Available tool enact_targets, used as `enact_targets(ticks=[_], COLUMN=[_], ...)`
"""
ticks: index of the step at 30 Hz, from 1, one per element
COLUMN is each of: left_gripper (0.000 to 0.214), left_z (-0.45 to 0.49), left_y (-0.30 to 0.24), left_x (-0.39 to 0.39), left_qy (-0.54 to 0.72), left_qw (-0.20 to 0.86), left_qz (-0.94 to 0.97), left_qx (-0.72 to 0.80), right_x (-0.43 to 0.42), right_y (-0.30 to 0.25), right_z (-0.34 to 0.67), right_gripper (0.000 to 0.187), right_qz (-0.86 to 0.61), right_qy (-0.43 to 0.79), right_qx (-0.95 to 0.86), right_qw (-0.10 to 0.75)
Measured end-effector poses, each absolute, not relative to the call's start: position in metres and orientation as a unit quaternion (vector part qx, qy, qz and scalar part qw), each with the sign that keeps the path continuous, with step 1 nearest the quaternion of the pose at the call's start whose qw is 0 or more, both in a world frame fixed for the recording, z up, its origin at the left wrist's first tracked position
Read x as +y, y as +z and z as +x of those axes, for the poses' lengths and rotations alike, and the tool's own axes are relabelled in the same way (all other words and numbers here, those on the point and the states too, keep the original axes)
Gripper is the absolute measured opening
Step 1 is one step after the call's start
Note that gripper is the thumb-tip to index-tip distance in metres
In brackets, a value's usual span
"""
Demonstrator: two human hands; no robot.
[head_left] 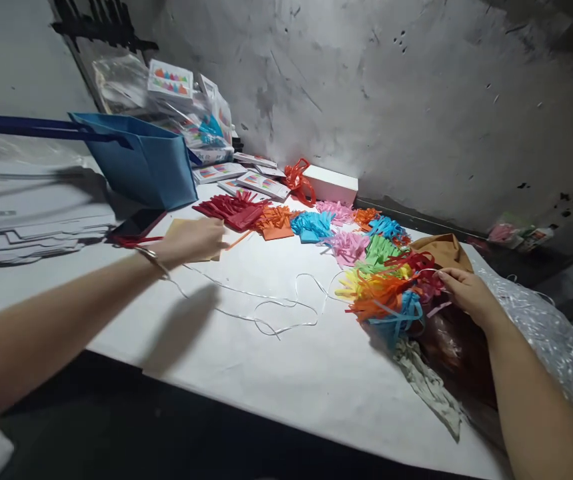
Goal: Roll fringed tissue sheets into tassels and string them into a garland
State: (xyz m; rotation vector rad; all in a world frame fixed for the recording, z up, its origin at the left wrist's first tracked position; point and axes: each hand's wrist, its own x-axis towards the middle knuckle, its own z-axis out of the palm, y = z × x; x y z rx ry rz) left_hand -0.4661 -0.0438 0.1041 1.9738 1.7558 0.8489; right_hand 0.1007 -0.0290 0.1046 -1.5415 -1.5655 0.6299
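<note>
My left hand (201,239) is over a tan sheet (179,228) at the table's left middle. Its fingers are curled, and what they hold, if anything, is hidden. Close to its fingertips lies a thin orange strip (239,240). At the right, my right hand (469,293) pinches a white string beside a pile of fringed paper tassels (381,293) in several colours. A loose white string (286,303) loops across the white table between my hands. Farther back, a row of fringed bundles includes dark red (236,212), orange (276,222) and blue (312,227) ones.
A blue bag (141,160) stands at the left behind stacked white cards (51,200). Printed packs (221,172), a red plastic bag (299,180) and a white box (331,185) line the wall. Clear plastic wrap (536,327) and a grey cloth (429,380) lie right.
</note>
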Motion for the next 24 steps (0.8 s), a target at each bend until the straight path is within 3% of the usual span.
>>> enact_targets(ticks=[2,8,13,18,24], left_gripper=[0.009,0.018,0.028,0.028,0.034], left_z=[-0.405,-0.248,-0.239,-0.315,-0.412], left_y=[0.077,0.004,-0.018,0.022,0.116], left_x=[-0.033,-0.016,0.004,0.008,-0.049], left_qy=[0.254,0.164,0.180,0.309,0.472], left_qw=[0.189,0.201,0.242,0.312,0.359], left_qz=[0.771,0.857,0.834,0.747,0.655], left_qx=[0.553,0.444,0.462,0.499,0.468], right_x=[-0.030,-0.044,-0.062,-0.073,-0.076], right_y=[0.110,0.124,0.132,0.128,0.090], right_z=[0.090,0.078,0.097,0.118,0.103], right_gripper=[0.044,0.041,0.035,0.031,0.037], right_qz=[-0.611,-0.587,-0.563,-0.559,-0.548], right_qy=[0.278,0.335,0.355,0.357,0.421], right_qx=[-0.610,-0.576,-0.548,-0.527,-0.587], right_qw=[0.421,0.459,0.507,0.531,0.423])
